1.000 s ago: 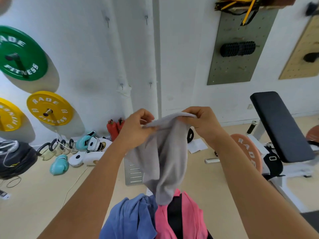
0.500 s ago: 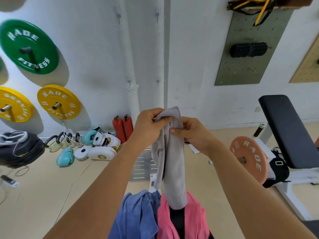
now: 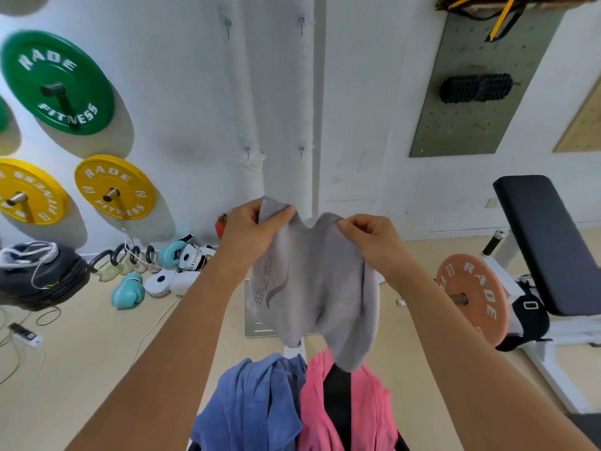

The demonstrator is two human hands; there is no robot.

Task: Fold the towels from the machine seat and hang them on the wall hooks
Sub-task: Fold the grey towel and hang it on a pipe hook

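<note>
**Hands pull the gray towel wide**

The hands have moved apart, so the gray towel (image 3: 312, 281) is now spread open, not bunched. The left hand (image 3: 252, 234) pinches its top corner at 10 o'clock. The right hand (image 3: 370, 240) pinches the top edge at 2 o'clock. At 6 o'clock below lie a blue towel (image 3: 250, 405) and a pink towel (image 3: 374, 408). Wall hooks (image 3: 301, 151) sit at 12 o'clock.

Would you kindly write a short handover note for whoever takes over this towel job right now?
Left hand and right hand each pinch the top edge of the grey towel, held up between them.
Blue towel and pink towel lie crumpled on the machine seat.
Wall hooks carry nothing.
Done: nothing hung.
Left: finish folding grey, hang it, then blue and pink.
</note>
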